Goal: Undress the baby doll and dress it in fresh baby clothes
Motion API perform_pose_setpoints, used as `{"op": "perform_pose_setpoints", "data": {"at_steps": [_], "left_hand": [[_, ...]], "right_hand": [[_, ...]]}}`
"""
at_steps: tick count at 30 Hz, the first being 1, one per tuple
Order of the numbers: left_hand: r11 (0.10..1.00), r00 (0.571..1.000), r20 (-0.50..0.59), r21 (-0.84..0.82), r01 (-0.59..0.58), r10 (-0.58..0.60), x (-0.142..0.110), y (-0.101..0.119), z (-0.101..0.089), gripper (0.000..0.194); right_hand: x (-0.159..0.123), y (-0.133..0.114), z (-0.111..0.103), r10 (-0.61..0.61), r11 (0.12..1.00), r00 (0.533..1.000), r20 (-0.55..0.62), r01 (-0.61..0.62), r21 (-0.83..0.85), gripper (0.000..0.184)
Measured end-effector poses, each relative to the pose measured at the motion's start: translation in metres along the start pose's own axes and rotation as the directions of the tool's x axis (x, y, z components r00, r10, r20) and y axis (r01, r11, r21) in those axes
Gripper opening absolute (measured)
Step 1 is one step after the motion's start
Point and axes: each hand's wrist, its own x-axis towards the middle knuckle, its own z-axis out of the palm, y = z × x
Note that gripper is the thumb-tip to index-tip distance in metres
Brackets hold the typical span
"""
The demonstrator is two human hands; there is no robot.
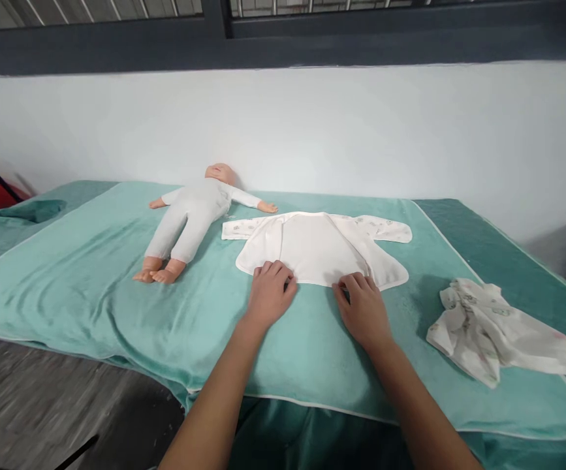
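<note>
A: Where is the white top (307,251)?
B: Spread flat on the green blanket (91,261), its patterned sleeves (385,229) stretched out to either side.
A: And the hands?
B: Both are at the top's near edge. The left hand (270,294) sits toward the left of that edge, the right hand (365,312) toward the right, with a stretch of cloth between them.
A: How does each grip look?
B: Fingers loosely curled on both, the thumbs slightly apart from them. The fingertips meet the top's edge, but I can't tell whether either hand has any fabric pinched.
A: What else is around the top?
B: To its left lies a doll (199,205) in white, one outstretched arm near the sleeve on that side. To its right and nearer is a crumpled printed cloth (512,333). Beyond it stands a white wall (302,130).
</note>
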Motion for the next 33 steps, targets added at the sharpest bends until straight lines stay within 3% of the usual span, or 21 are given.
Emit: {"op": "perform_pose_setpoints", "data": {"at_steps": [5,9,13,19,23,27,30,33], "left_hand": [[1.0,1.0,-0.005,0.003,0.001,-0.001,-0.0015,-0.0009,0.0009,0.015],[1.0,1.0,-0.002,0.031,0.004,-0.004,-0.0016,-0.0007,0.0004,0.029],[0.999,1.0,0.007,0.051,0.008,-0.008,-0.0006,0.0007,0.0003,0.019],[0.994,0.998,-0.01,0.096,0.057,-0.056,0.0004,0.0045,-0.0009,0.02],[0.999,0.999,-0.001,0.018,-0.033,0.033,-0.0011,0.0036,-0.0029,0.019],[0.984,0.982,0.073,-0.054,-0.172,0.175,-0.0045,-0.0003,-0.0013,0.035],[0.984,0.985,0.077,-0.099,-0.148,0.156,-0.0065,-0.0017,0.0014,0.035],[0.984,0.994,0.014,-0.141,-0.109,0.112,-0.0067,-0.0018,0.0028,0.03]], "right_hand": [[0.0014,0.0006,0.0014,0.009,1.0,1.0,-0.01,-0.009,-0.001,0.02],[0.0012,0.001,0.0021,0.011,1.0,1.0,-0.015,-0.011,-0.003,0.02],[0.0002,0.0014,0.0021,0.022,1.0,0.999,-0.028,-0.022,0.001,0.019],[0.0003,0.002,0.0023,0.019,1.0,0.999,-0.03,-0.019,0.012,0.019],[0.0001,0.0027,0.0029,0.016,1.0,0.999,-0.038,-0.016,0.002,0.019],[-0.0002,0.0026,0.0032,0.017,1.0,0.999,-0.043,-0.017,0.007,0.019],[-0.0003,0.0026,0.0033,0.015,1.0,0.999,-0.045,-0.015,0.007,0.019],[-0.0002,0.0032,0.003,0.019,1.0,0.999,-0.048,-0.019,0.008,0.019]]}}
